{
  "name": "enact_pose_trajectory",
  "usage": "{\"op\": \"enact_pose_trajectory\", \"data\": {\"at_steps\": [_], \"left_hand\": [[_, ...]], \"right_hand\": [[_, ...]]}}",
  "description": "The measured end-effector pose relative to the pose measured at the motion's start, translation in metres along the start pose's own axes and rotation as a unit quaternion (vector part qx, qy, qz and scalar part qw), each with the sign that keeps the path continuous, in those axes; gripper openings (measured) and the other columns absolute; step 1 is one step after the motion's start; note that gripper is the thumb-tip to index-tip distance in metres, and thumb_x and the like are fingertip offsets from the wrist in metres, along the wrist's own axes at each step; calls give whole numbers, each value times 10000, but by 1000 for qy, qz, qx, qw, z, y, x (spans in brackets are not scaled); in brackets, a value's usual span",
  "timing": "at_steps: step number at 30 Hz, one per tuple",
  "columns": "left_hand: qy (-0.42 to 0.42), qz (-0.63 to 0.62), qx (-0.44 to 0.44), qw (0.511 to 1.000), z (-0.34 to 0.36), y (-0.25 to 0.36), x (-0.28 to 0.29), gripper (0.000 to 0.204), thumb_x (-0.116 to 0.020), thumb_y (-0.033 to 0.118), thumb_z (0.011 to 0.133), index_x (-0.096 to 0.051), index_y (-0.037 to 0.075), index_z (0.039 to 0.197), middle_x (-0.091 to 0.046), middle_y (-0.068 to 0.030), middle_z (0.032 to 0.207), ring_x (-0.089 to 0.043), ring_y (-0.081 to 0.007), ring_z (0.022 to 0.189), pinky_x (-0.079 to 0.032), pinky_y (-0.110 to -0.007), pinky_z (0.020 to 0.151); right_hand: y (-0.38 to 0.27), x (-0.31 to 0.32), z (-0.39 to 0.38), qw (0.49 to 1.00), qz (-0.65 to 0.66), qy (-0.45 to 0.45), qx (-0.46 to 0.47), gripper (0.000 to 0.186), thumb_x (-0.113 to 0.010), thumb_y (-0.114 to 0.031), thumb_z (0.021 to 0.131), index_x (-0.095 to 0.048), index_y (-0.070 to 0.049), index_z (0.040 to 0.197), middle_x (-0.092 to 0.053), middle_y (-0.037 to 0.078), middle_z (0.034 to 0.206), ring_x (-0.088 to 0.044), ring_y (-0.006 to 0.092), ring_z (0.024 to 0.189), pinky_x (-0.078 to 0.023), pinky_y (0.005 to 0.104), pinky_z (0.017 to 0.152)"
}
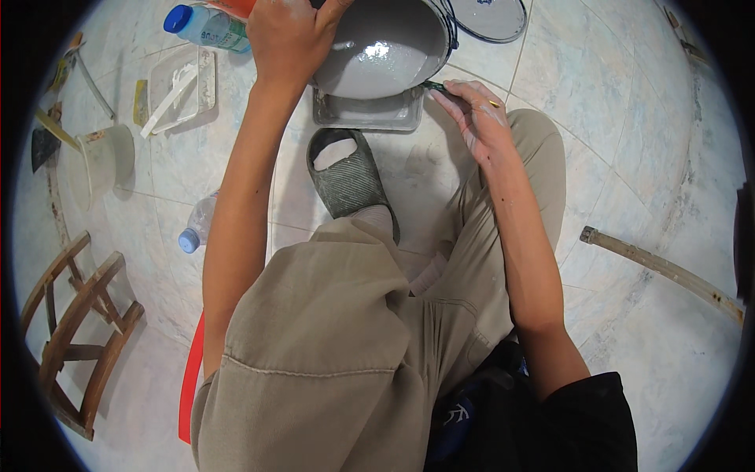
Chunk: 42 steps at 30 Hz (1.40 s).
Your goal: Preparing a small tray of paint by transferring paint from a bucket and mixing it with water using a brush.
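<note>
My left hand (287, 35) grips the rim of a tilted paint bucket (385, 47) filled with grey paint, held over a grey paint tray (370, 112) on the tiled floor. My right hand (476, 110), smeared with paint, pinches a thin dark tool (434, 85) at the bucket's lower rim. A grey sandal (346, 177) on my foot rests just in front of the tray. My tan trousers fill the lower middle of the view.
The bucket's lid (491, 16) lies at top right. To the left are a clear plastic tray (181, 86), a blue-capped bottle (206, 26), a clear tub (98, 161), another bottle (197, 228) and a wooden chair (79, 330). A long stick (668, 271) lies at right.
</note>
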<state>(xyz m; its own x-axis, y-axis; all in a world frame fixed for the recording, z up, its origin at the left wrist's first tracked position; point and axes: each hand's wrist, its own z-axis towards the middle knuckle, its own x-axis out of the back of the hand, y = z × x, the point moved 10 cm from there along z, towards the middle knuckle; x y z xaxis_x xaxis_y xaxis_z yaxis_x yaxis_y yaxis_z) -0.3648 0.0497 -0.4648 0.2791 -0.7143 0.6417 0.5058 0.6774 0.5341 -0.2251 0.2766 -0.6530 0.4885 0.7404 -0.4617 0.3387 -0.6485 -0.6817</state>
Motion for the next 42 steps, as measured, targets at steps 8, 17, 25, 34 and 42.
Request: {"op": "enact_pose_trajectory", "data": {"at_steps": [8,17,25,34,42], "left_hand": [[-2,-2,-7,1000,1,0,-1,584,-670,554,932,-506,-6,950,-552,-210,801,-573,-391,738,-451,-448,653],[7,1,-15,1000,-4,1,2,559,-682,523,932,-500,-4,957,-541,-211,808,-564,-409,750,-447,-451,664],[5,-1,-14,1000,-5,1,3,563,-687,531,925,-503,-1,944,-528,-198,789,-556,-401,734,-439,-444,646],[3,-10,3,1000,-6,-1,3,595,-689,572,907,-506,6,936,-516,-180,753,-556,-381,699,-431,-436,614],[0,1,8,1000,-6,-2,1,611,-672,593,912,-503,6,922,-513,-192,745,-557,-386,691,-432,-442,609]], "right_hand": [[-1,-1,-1,1000,0,3,1,49,-631,74,928,-643,121,918,-656,185,999,-674,256,978,-610,398,1011],[-1,0,0,1000,-2,5,1,44,-640,70,926,-643,113,916,-659,182,999,-676,258,982,-606,402,1016],[1,0,0,1000,2,5,-4,39,-637,69,928,-641,105,914,-660,178,997,-677,247,983,-613,395,999],[3,2,1,1000,3,3,-12,23,-636,71,927,-639,94,926,-660,174,1010,-675,249,999,-607,396,1008],[2,1,-1,1000,-3,10,-15,33,-638,65,930,-639,98,924,-657,172,1012,-672,248,996,-610,387,1005]]}}
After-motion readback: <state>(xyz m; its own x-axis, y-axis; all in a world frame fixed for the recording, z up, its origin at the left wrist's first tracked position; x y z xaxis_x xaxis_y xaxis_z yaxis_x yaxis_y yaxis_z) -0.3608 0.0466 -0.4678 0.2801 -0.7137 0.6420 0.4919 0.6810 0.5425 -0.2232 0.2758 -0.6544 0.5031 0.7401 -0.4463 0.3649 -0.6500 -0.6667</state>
